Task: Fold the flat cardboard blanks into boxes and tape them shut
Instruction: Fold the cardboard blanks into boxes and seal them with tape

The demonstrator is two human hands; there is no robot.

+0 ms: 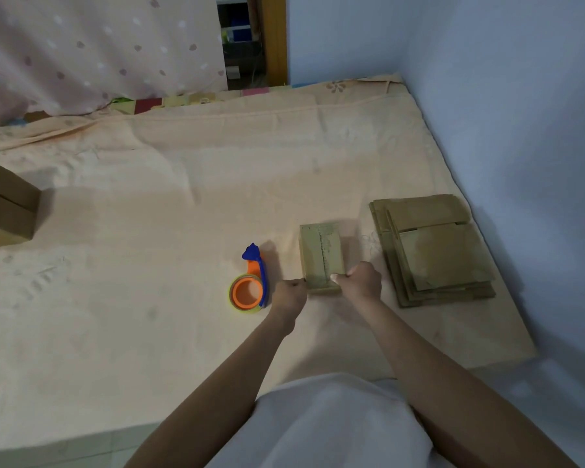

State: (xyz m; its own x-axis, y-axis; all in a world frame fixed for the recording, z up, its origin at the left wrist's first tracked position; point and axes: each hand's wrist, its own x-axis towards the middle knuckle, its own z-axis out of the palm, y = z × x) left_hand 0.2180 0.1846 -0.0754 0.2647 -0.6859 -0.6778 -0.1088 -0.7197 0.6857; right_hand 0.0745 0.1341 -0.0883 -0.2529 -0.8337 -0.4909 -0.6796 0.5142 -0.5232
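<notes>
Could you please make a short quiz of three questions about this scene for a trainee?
1. True or false: the tape dispenser lies to the left of the box that both hands hold.
2. Where is the stack of blanks? A. right of the box, near the wall. B. on top of the box. C. at the far left edge.
3. Fill in: a strip of ____ runs along the top of the box.

Key
1. True.
2. A.
3. Tape. The left hand and the right hand grip the near end of the box, and finished boxes sit at the far left.
</notes>
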